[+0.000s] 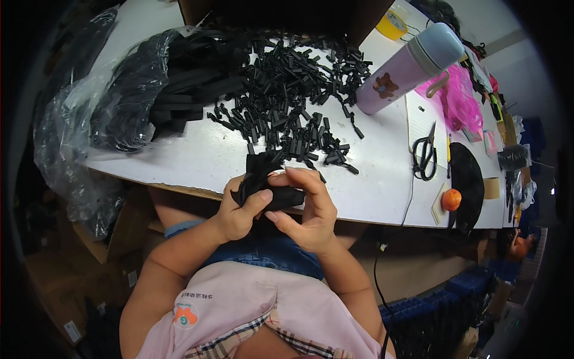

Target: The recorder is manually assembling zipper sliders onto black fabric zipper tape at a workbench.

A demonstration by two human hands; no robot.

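Currently, the left grip (238, 214) is closed on a bundle of folded black fabric (288, 198), its thumb pressed flat along the top. The right grip (314, 209) curls about the other end of that fabric, fingertips above it and thumb below; whether they pinch it firmly I cannot tell. The fabric therefore lies between the two grips, at the near edge of the white surface (173, 164), with a dark flap standing up just beyond the left thumb.

Straight ahead of both grips spreads a heap of small black tabs (287, 78), many slim and rectangular, its nearest pieces just beyond the fabric. Farther out, behind the heap, stands an open brown box (376, 21). Ahead and to the left of the left grip, a clear plastic bag (128, 102) lies around a stack of black strips (185, 90), part of it hanging over the edge.

Ahead and to the right of the right grip stands a lavender bottle (388, 78) with a pale blue cap and a bear picture. Farther right, black-handled scissors (428, 142) lie partly over a lined notebook (418, 113), and a pink plastic bag (463, 99) sits beyond them. Well to the right, roughly level with the right grip, are an orange (451, 200), a curved black cloth piece (466, 179) and a tan tape roll (491, 188).
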